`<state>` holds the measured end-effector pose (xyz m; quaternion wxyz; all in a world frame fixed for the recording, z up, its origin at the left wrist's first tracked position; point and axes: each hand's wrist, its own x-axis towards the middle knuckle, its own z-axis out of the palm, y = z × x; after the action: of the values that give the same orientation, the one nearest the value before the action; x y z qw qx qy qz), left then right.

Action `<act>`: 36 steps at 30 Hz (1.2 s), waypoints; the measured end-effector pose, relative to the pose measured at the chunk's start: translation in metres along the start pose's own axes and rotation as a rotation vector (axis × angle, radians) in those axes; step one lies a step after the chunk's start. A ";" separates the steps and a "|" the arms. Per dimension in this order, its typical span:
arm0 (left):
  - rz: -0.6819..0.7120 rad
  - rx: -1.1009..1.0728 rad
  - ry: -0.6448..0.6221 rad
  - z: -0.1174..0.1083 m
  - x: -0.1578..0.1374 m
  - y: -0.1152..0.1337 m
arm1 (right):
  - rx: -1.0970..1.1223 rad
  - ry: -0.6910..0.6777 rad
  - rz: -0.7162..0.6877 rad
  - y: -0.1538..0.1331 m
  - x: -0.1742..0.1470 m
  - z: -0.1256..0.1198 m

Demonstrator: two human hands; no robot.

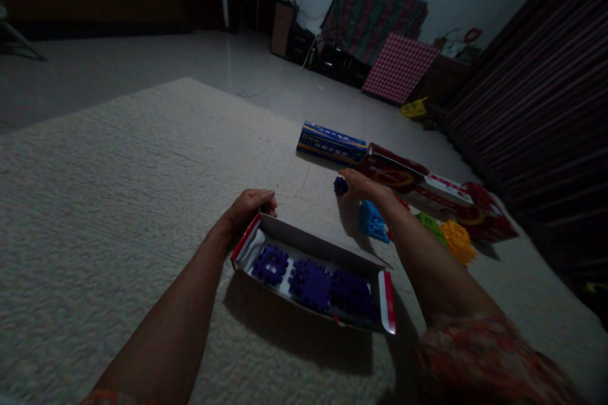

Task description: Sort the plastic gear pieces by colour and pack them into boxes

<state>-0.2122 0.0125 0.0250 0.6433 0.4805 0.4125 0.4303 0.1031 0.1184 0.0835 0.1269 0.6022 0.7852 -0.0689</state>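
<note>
An open cardboard box (308, 238) with red ends and a white inside sits on the pale mat in front of me. Several purple interlocking plastic blocks (311, 283) with notched edges lie in it. My left hand (249, 207) is closed at the box's far left corner, fingers curled around the edge. Beyond the box, my right hand (357, 185) pinches a small purple toothed block (341, 186) above the mat. Blue blocks (373, 221) lie close below that hand. Green blocks (431, 228) and orange blocks (456, 242) are to the right of my right forearm, which partly hides some red pieces.
A blue carton (332, 142) stands past my right hand. Dark red cartons (396, 172) line the mat's right side, beside a striped curtain (532, 57). Further off are cloth-covered furniture (375, 12), a red checked cloth (401, 68) and a yellow object (414, 109) on the tiled floor.
</note>
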 end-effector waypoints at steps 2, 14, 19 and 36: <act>0.000 0.007 -0.008 0.000 0.000 0.001 | 0.007 -0.014 0.008 0.001 0.009 0.003; 0.000 0.013 0.026 0.001 -0.001 0.000 | 0.017 -0.031 -0.067 -0.002 -0.006 0.015; -0.009 0.004 0.030 0.003 -0.003 0.004 | 0.006 -0.029 -0.139 -0.014 -0.025 0.023; -0.039 -0.043 0.015 0.003 -0.003 0.005 | 0.217 0.240 -0.253 -0.039 -0.091 -0.007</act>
<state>-0.2112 0.0100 0.0304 0.6586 0.4554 0.4172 0.4300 0.0873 0.0250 0.1141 -0.0430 0.5128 0.8520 -0.0962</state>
